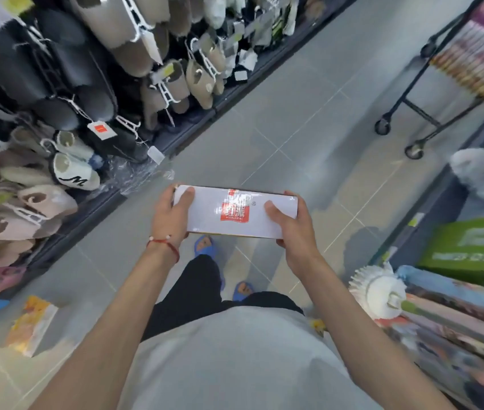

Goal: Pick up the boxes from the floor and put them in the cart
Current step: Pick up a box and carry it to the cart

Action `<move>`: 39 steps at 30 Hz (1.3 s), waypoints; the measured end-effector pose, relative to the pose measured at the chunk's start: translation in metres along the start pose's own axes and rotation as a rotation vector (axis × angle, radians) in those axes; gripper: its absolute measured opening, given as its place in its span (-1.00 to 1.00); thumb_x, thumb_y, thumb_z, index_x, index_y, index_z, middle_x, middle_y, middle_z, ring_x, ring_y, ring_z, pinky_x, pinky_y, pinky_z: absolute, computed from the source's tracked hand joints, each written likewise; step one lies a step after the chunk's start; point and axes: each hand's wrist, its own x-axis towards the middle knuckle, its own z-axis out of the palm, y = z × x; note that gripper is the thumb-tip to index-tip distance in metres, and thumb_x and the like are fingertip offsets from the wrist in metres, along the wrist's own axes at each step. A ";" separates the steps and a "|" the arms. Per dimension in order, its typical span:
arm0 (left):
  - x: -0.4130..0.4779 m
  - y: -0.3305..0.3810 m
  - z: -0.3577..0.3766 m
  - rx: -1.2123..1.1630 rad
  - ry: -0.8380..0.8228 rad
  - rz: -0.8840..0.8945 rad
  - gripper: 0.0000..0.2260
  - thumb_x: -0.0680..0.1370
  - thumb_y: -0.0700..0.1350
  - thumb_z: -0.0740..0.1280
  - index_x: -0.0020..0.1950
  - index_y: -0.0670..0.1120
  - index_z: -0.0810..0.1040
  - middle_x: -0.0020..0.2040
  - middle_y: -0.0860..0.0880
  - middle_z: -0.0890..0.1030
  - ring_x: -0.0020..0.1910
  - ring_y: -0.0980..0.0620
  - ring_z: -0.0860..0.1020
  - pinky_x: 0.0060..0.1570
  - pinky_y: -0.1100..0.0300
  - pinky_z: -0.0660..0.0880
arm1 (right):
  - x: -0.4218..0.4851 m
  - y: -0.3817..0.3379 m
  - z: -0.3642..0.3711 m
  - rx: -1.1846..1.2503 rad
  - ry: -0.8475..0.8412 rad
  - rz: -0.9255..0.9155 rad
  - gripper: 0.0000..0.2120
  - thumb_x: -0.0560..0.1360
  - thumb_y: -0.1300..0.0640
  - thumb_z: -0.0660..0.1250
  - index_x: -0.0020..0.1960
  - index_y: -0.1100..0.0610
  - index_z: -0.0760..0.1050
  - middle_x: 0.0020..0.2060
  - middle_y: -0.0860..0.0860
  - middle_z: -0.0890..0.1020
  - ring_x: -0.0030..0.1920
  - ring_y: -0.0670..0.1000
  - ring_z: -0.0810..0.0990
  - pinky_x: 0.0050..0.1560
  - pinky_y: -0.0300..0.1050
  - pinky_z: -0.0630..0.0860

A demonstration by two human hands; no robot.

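Both hands carry one white box (pixel 236 211) at waist height above the aisle floor (pixel 264 128). On its left end, the left hand (pixel 171 216) is clamped with thumb on top and fingers underneath; on the right end, the right hand (pixel 289 223) grips the same way. It looks rigid, light and glossy, so end grips seem best. Further right, the cart (pixel 412 93) stands well apart. Another box (pixel 32 324) lies on the floor at far left.
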 end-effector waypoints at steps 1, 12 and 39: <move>0.009 0.010 0.012 0.024 -0.035 0.006 -0.92 0.62 0.01 0.28 0.11 0.11 0.51 0.01 0.05 0.57 -0.11 0.05 0.52 -0.23 0.17 0.46 | 0.008 -0.006 -0.005 0.021 0.027 -0.007 -0.60 0.54 0.04 0.50 0.31 -0.06 0.45 0.14 0.00 0.68 0.00 -0.05 0.65 -0.21 -0.29 0.52; 0.129 0.144 0.159 0.293 -0.389 0.131 -0.95 0.58 0.08 0.28 -0.05 0.21 0.53 -0.15 0.12 0.60 -0.23 0.10 0.55 -0.24 0.13 0.49 | 0.104 -0.104 -0.038 0.250 0.368 -0.051 -0.61 0.54 -0.01 0.51 0.30 -0.13 0.45 0.17 -0.05 0.68 0.10 -0.03 0.65 -0.03 -0.15 0.50; 0.241 0.374 0.615 0.444 -0.629 0.255 -0.91 0.62 0.00 0.26 -0.04 0.15 0.54 -0.23 0.15 0.57 -0.35 0.24 0.58 -0.50 0.33 0.47 | 0.396 -0.347 -0.280 0.506 0.689 -0.068 -0.61 0.47 0.00 0.55 0.23 -0.14 0.49 0.07 -0.04 0.69 0.05 0.00 0.68 -0.23 -0.25 0.55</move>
